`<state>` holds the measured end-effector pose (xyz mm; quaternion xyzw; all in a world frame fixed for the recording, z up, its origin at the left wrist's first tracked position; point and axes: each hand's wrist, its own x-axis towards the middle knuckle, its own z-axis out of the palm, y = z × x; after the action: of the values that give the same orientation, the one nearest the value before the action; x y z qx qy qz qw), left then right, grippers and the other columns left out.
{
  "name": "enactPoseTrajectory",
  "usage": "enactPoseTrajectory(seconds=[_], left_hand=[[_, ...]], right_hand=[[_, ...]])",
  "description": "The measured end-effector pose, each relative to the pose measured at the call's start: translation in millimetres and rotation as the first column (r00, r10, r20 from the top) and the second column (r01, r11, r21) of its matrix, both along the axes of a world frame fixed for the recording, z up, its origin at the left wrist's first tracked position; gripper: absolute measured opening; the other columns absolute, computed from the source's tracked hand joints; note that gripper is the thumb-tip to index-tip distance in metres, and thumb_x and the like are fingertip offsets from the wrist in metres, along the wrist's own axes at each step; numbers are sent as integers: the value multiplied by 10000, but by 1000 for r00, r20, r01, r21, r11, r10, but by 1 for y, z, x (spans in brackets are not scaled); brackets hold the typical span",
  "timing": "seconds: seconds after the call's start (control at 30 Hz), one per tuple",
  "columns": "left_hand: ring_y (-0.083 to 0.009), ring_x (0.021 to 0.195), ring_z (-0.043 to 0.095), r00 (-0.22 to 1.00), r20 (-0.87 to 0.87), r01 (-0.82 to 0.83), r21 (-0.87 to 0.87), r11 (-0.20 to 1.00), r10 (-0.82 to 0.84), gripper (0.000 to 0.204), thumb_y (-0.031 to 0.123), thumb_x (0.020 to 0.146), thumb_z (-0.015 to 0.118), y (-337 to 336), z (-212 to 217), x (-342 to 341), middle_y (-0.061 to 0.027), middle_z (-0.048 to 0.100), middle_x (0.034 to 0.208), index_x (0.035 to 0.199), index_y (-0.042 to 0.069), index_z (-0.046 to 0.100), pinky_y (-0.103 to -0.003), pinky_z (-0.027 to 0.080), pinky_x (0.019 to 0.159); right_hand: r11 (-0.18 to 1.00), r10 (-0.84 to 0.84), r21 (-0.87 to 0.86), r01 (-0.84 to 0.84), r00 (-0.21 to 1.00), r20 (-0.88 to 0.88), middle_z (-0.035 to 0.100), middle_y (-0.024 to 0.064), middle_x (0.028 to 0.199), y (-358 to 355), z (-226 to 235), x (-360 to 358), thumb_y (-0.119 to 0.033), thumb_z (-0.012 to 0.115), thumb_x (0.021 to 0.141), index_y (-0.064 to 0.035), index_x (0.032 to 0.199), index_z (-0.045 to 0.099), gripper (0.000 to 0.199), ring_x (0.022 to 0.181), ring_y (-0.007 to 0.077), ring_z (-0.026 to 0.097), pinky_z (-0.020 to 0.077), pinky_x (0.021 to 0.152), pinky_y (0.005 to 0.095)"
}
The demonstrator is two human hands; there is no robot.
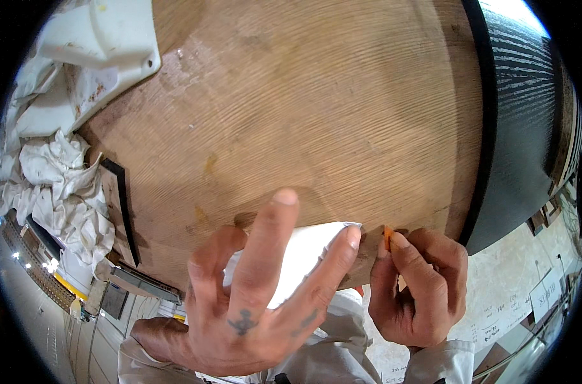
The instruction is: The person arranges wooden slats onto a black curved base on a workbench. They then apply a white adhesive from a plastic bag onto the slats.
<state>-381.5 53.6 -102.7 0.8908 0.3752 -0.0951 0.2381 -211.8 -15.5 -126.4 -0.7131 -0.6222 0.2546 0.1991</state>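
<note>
At the near edge of a brown wood-grained board (pixel 316 115), my left hand (pixel 259 288) holds a folded white sheet (pixel 304 256), whether paper or cloth I cannot tell. The thumb presses along its right edge and the other fingers curl at its left side, while the index finger is stretched forward over the board. A little to the right, my right hand (pixel 422 281) is closed, pinching a small orange piece (pixel 388 238) between thumb and forefinger. Most of that piece is hidden by the fingertips, so its kind does not show. The two hands are apart.
A white plastic container (pixel 99 38) stands at the far left, with crumpled white cloth (pixel 64 173) nearer me. A short black-edged strip (pixel 121 208) lies at the board's left edge. Along the right runs a black panel (pixel 518 134). Marked paper or flooring (pixel 496 301) shows below.
</note>
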Motion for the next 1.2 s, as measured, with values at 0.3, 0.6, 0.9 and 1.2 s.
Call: enactPoseTrajectory(seconds=[0.3,0.6,0.9,1.2], left_hand=[[-354,1064,504,998,33,53,59,997,-55,666,198,615,770,-2,-7,-10,-290,419,1327,1270,216,648,-428,439,839],[-421,1018,509,997,83,-6,21,1000,5,878,261,687,783,1,7,-9,-346,417,1298,1417,-29,393,-507,447,786],[-251,996,615,618,39,-627,-577,523,785,590,104,719,738,-29,27,-44,-140,592,1133,1250,0,504,-348,507,833],[-182,1068,585,81,169,-209,-961,182,982,665,132,783,767,-70,178,26,-122,579,1160,1315,-27,401,-323,483,921]], right_hand=[[999,42,8,-42,998,-52,624,149,899,-1,0,3,89,746,751,-8,1021,678,295,721,188,612,447,525,239],[998,-11,60,15,998,-66,648,180,983,3,-2,13,85,705,774,49,1132,662,362,784,214,632,513,634,269],[856,-484,-237,460,550,-680,636,146,1123,-39,8,-33,-11,752,805,27,1274,516,527,990,231,648,531,840,312],[887,132,274,372,365,-922,21,310,1575,-79,114,-49,-576,911,492,-157,1543,-143,1547,1453,392,185,238,1152,491]])
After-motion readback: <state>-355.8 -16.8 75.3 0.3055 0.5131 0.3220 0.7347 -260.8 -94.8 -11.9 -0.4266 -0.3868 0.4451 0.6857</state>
